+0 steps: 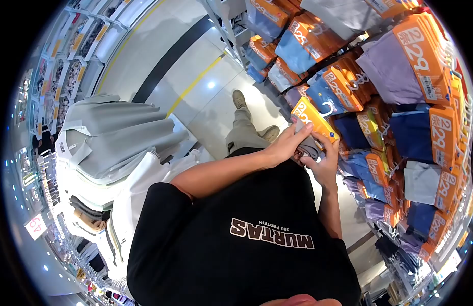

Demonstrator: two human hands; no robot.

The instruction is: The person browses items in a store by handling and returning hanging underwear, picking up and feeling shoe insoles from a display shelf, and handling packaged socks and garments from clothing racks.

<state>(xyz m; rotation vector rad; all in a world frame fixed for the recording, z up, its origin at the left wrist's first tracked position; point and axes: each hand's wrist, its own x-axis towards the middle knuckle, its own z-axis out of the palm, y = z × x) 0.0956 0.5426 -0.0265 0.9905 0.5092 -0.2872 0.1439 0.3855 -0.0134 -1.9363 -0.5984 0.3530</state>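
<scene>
Both hands hold a small retail pack with a yellow-orange "29" card and a white hook, in front of my chest. Grey folded fabric shows below the card, between the hands. My left hand reaches in from the left, with its thumb and fingers closed at the card's lower left edge. From the right, my right hand curls its fingers round the card's lower right corner, its thumb by the fabric. The fingers hide part of the fabric.
Racks of folded garments with orange cards hang close on the right. Grey shirts and white garments hang on the left. Shelves of packed goods stand farther left. Pale tiled floor with yellow lines lies ahead.
</scene>
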